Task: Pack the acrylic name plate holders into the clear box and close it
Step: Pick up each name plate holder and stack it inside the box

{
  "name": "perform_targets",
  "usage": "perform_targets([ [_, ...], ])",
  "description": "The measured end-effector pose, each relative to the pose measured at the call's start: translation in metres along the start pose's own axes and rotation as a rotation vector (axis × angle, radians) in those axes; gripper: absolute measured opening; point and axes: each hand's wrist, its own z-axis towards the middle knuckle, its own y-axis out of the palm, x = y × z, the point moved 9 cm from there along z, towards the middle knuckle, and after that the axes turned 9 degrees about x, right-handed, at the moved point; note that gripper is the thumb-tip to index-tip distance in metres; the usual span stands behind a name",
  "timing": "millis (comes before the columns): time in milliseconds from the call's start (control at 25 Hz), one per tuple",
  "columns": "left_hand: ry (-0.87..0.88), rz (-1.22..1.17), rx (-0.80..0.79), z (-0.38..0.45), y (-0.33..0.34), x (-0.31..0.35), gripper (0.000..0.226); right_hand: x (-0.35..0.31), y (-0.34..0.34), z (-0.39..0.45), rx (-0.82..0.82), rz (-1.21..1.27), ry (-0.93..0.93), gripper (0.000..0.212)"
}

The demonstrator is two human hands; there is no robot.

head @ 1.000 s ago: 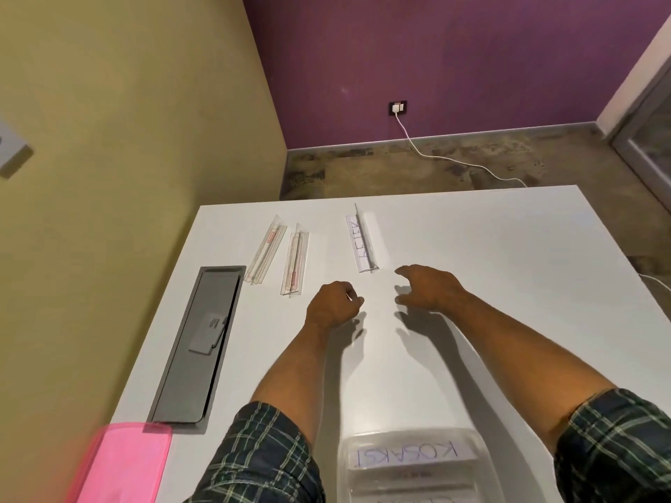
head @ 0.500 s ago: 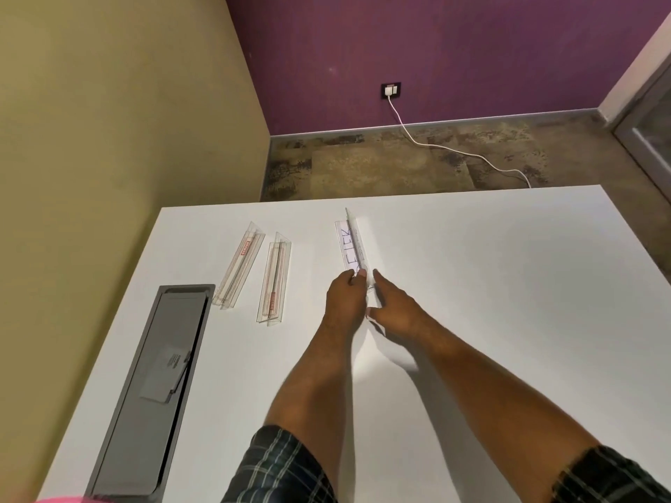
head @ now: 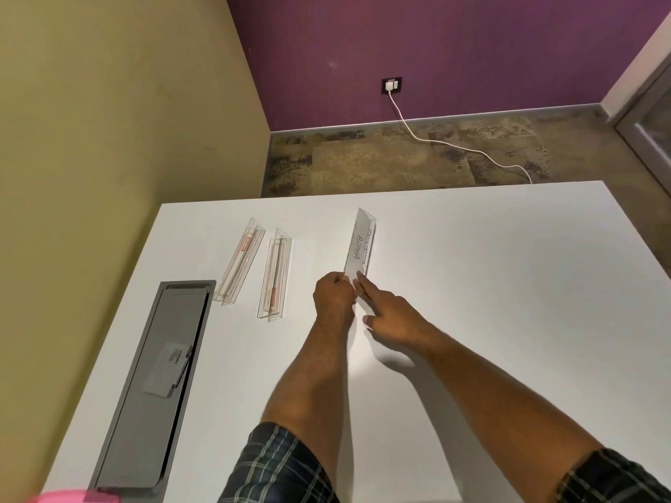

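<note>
Nearest to us, both plaid-sleeved forearms reach out across the white tabletop [head: 472, 285] toward twelve o'clock, and the action is at the fingertips: the left hand [head: 332, 294] has its fingers curled, pinching the near end of the name plate holder [head: 357, 248], while the right hand [head: 390, 314] lays its index finger along that same end from the three o'clock side, the thumb looking tucked against it, so both hands grip the one piece. The holder is tipped up at its near end, its far end pointing away toward twelve. My read: this is thin clear acrylic, light and stiff, slick to the touch and likely to scratch or crack at its fold if squeezed hard, so holding it by the end edges, as here, or by the long edges looks sensible. The paper insert reads "ALPHA" in handwriting; a second line beyond it is unreadable. Out at ten o'clock lie two more clear holders, the nearer holder [head: 274, 275] and the farther holder [head: 241, 261], each with a red label too small to read. At nine o'clock sits the grey cable hatch [head: 156, 375] with a small card, its print illegible. The clear box is out of view.
</note>
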Motion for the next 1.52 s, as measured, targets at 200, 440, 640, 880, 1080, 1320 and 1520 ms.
perform_targets([
  [200,0.049,0.042,0.05,-0.032,-0.046,-0.001,0.028,-0.008,-0.043,-0.035,0.234,-0.126,-0.06,0.091],
  [440,0.032,0.063,-0.105,-0.09,-0.083,-0.016,0.031,0.005,-0.081,-0.093,0.193,-0.484,-0.067,0.104],
  [640,-0.042,0.044,-0.26,-0.154,-0.099,-0.033,0.025,0.006,-0.103,-0.15,0.191,-0.342,0.036,0.11],
  [880,-0.117,-0.014,-0.421,-0.215,-0.099,-0.061,0.02,0.011,-0.092,-0.221,0.237,0.388,0.213,0.132],
  [1080,-0.205,-0.096,-0.61,-0.265,-0.083,-0.086,0.024,0.001,-0.08,-0.251,0.201,0.827,0.186,0.107],
  [1320,-0.176,-0.022,-0.718,-0.298,-0.071,-0.108,0.023,-0.022,-0.031,-0.281,-0.065,0.746,0.183,0.085],
  [1520,-0.19,0.022,-0.772,-0.305,-0.078,-0.121,0.022,-0.027,-0.021,-0.292,-0.112,0.651,0.157,0.107],
])
